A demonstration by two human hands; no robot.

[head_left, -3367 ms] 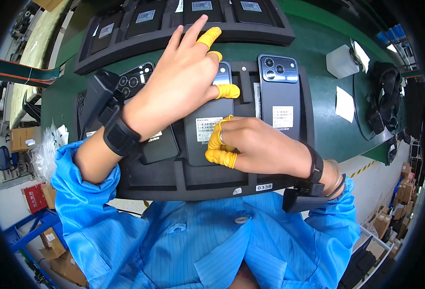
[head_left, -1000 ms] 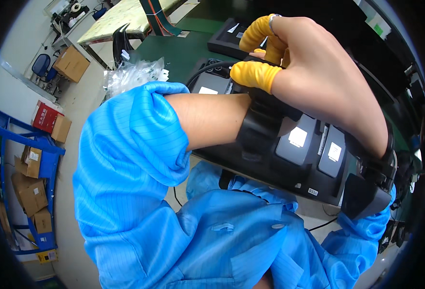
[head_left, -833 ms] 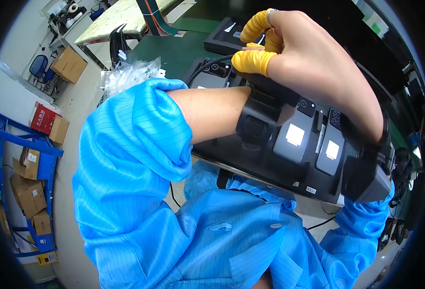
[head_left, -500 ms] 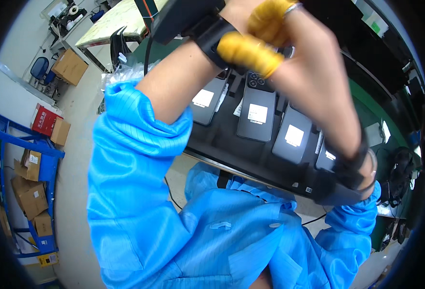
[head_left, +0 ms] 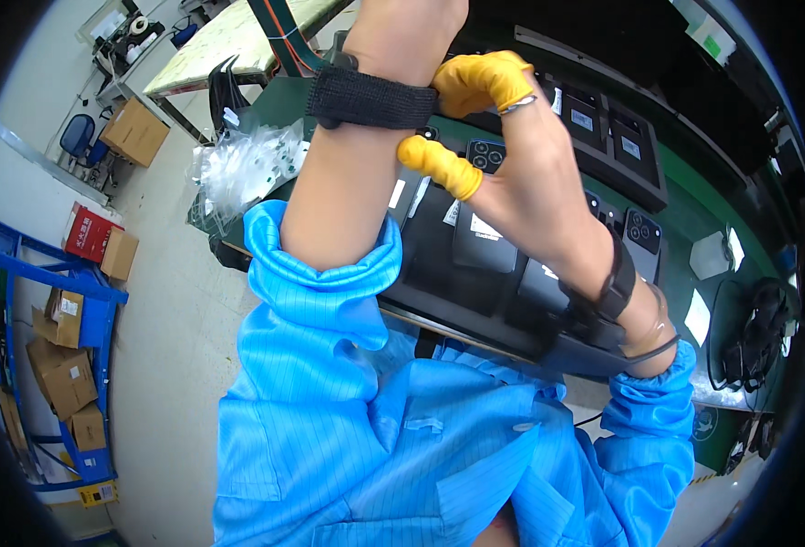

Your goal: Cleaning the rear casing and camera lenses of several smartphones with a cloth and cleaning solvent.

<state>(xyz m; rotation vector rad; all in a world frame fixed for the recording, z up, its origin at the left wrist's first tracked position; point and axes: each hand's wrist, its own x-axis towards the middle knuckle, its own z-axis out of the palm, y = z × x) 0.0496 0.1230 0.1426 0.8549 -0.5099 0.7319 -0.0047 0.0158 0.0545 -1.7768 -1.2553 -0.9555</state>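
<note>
Facing the black strap (head_left: 371, 98) around the left forearm (head_left: 343, 182), the right hand (head_left: 535, 164) is half open, thumb and curled fingers apart in wrinkled yellow finger cots (head_left: 443, 170), nothing visible between them. The coarse woven band lies just to its left, running crosswise; I can't tell whether fingertips touch it. The left hand (head_left: 407, 32) is cut off, its grip hidden. Partly beneath the right hand, a flat dark phone (head_left: 483, 251) lies in a black tray (head_left: 430, 290), long axis pointing away from the person.
</note>
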